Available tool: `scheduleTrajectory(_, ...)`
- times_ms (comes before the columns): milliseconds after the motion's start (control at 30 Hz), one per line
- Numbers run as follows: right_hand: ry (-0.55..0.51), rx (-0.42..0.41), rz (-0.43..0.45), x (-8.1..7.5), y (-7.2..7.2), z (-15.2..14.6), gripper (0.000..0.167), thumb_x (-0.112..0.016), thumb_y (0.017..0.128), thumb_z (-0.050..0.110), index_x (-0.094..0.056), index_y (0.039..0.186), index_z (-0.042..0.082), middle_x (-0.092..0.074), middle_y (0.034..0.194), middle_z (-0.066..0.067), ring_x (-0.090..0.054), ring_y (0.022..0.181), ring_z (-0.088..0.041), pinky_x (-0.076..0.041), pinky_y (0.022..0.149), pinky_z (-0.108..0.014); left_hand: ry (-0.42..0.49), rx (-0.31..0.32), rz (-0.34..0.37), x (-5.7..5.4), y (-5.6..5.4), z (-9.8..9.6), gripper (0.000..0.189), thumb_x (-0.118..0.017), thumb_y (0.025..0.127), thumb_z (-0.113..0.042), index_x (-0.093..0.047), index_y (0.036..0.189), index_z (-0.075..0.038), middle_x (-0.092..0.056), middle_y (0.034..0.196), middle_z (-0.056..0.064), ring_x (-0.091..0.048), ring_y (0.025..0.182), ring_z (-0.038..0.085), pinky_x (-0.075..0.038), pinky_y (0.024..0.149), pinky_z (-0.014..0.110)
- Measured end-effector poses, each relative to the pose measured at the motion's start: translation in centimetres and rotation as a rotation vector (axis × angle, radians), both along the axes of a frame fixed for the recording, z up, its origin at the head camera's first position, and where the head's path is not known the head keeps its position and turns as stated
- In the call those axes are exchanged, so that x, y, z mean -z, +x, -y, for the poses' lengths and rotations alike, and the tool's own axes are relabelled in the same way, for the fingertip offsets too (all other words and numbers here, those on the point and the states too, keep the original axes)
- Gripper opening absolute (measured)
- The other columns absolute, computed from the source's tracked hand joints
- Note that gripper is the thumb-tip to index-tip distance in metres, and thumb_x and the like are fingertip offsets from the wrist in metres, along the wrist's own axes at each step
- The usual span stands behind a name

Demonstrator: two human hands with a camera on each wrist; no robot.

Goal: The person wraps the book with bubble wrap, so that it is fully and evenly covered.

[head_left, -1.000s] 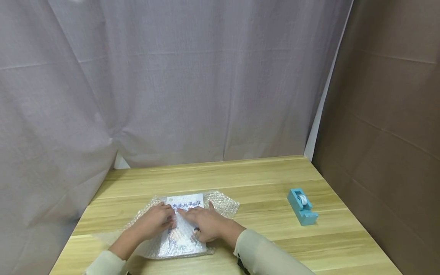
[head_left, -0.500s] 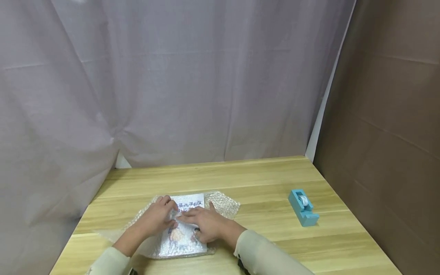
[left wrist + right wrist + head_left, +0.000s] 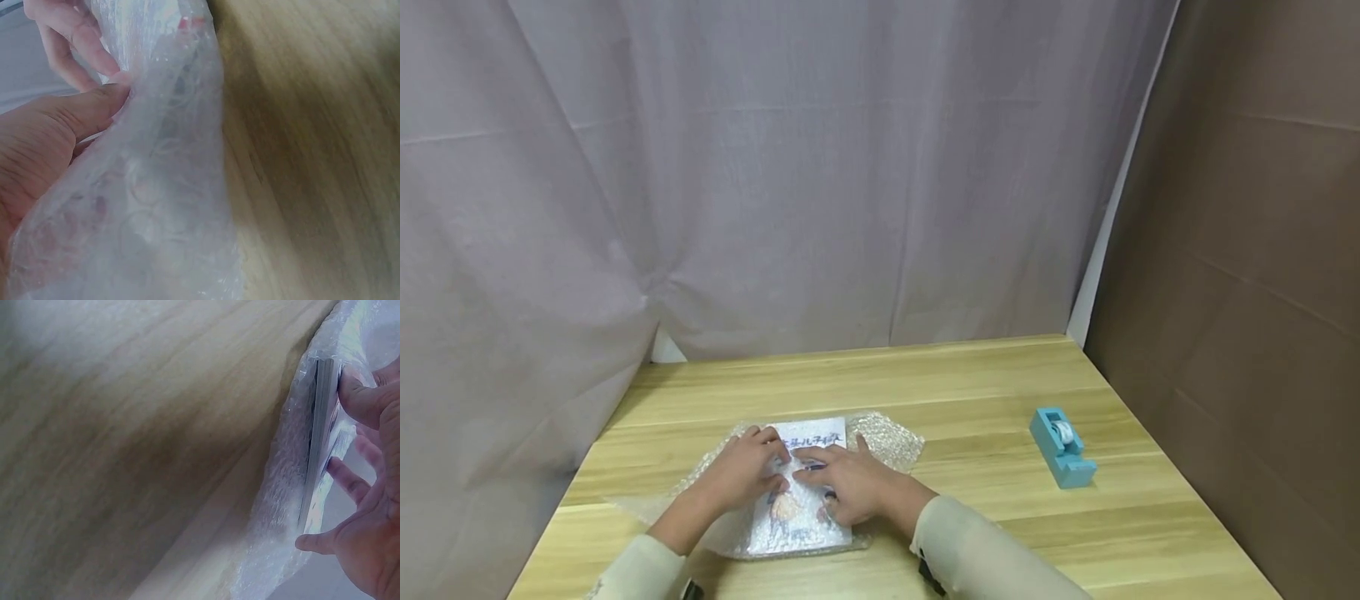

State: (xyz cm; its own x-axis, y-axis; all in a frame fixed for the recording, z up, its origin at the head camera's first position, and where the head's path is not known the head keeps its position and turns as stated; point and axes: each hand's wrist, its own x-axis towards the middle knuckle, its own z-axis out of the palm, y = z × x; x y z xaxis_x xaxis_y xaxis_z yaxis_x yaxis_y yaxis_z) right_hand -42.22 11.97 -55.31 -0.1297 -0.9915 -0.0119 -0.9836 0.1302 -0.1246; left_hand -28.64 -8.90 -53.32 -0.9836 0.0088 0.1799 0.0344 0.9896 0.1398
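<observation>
A book (image 3: 805, 521) with a printed white cover lies on a sheet of bubble wrap (image 3: 887, 440), whose left flap is folded up over the book's left side. My left hand (image 3: 741, 468) is on that flap, fingers bent and thumb on the wrap. In the left wrist view, its thumb (image 3: 100, 103) and a fingertip come close together at the plastic. My right hand (image 3: 857, 479) rests on the cover with its fingers spread. The right wrist view shows these fingers (image 3: 350, 481) along the book's face, its page edges (image 3: 319, 431) exposed beside the wrap.
A blue tape dispenser (image 3: 1062, 448) with a roll of tape stands at the right of the wooden table (image 3: 940, 392). Grey curtain (image 3: 775, 183) hangs behind and at the left; a brown panel (image 3: 1240, 250) stands at the right.
My left hand has shifted slightly up and right over the cover, its fingers and thumb farther apart. My right hand stays on the book, its fingers a little more spread.
</observation>
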Motion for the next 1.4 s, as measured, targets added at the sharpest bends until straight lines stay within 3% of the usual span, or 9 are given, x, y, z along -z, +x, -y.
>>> scheduleTrajectory(133,0.001,-0.008,-0.028,-0.03,-0.01,0.07,0.071,-0.074,0.099,0.035,-0.049,0.166,0.041,-0.022,0.184,0.018,-0.04,0.165,-0.02,-0.034,0.122,-0.085,-0.006,0.009,-0.011,-0.14,0.04,0.0,0.027,-0.093,0.088,-0.029,-0.079,0.107,-0.015,-0.074,0.119,0.004,-0.067,0.11,0.03,-0.064,0.093,0.061)
scheduleTrajectory(367,0.002,-0.016,-0.071,0.07,-0.06,0.21,0.072,-0.074,0.098,0.033,-0.05,0.165,0.041,-0.039,0.177,0.015,-0.046,0.16,-0.017,-0.037,0.123,-0.081,0.012,0.017,-0.009,-0.36,0.2,-0.09,0.028,-0.093,0.088,-0.029,-0.079,0.107,-0.015,-0.074,0.118,0.003,-0.066,0.109,0.029,-0.064,0.092,0.059)
scheduleTrajectory(767,0.015,-0.015,-0.045,-0.2,-0.12,0.08,0.074,-0.072,0.098,0.028,-0.047,0.166,0.041,-0.04,0.177,0.017,-0.045,0.161,-0.018,-0.036,0.122,-0.083,0.019,0.023,-0.013,-0.26,0.05,-0.06,0.027,-0.094,0.087,-0.028,-0.08,0.106,-0.015,-0.074,0.116,0.001,-0.066,0.107,0.027,-0.064,0.092,0.056)
scheduleTrajectory(900,0.028,-0.007,-0.026,-0.55,-0.08,0.17,0.068,-0.063,0.101,0.023,-0.049,0.165,0.042,-0.042,0.175,0.019,-0.045,0.162,-0.017,-0.035,0.123,-0.083,0.014,0.025,-0.015,-0.15,0.02,-0.02,0.026,-0.093,0.088,-0.028,-0.08,0.106,-0.016,-0.074,0.116,0.0,-0.066,0.106,0.027,-0.064,0.092,0.055)
scheduleTrajectory(1033,0.029,0.008,0.026,-0.8,0.09,0.28,0.051,-0.046,0.113,0.039,-0.052,0.164,0.039,-0.044,0.174,0.019,-0.045,0.162,-0.019,-0.032,0.124,-0.084,0.012,0.02,-0.014,-0.18,0.03,-0.04,0.026,-0.093,0.088,-0.028,-0.08,0.106,-0.016,-0.074,0.116,0.0,-0.066,0.107,0.027,-0.063,0.093,0.055)
scheduleTrajectory(1100,0.024,0.004,0.034,-0.85,0.17,0.25,0.051,-0.039,0.116,0.051,-0.052,0.164,0.038,-0.043,0.175,0.018,-0.045,0.162,-0.02,-0.032,0.123,-0.085,0.014,0.014,-0.011,-0.24,0.08,-0.07,0.026,-0.093,0.088,-0.028,-0.08,0.107,-0.016,-0.074,0.117,0.001,-0.066,0.107,0.027,-0.063,0.094,0.056)
scheduleTrajectory(1200,0.012,-0.003,0.027,-0.69,0.3,0.15,0.057,-0.038,0.115,0.06,-0.05,0.166,0.036,-0.042,0.177,0.014,-0.045,0.162,-0.023,-0.032,0.123,-0.084,0.019,0.01,-0.005,-0.3,0.14,-0.09,0.026,-0.093,0.088,-0.027,-0.08,0.107,-0.015,-0.074,0.118,0.002,-0.066,0.108,0.029,-0.064,0.093,0.057)
scheduleTrajectory(1400,0.012,0.005,-0.008,-0.28,0.58,-0.05,0.059,-0.043,0.114,0.059,-0.044,0.169,0.036,-0.035,0.18,0.015,-0.04,0.166,-0.025,-0.032,0.125,-0.083,0.017,0.016,-0.016,-0.28,0.13,0.02,0.025,-0.093,0.088,-0.027,-0.08,0.106,-0.016,-0.075,0.119,0.002,-0.067,0.107,0.029,-0.064,0.091,0.056)
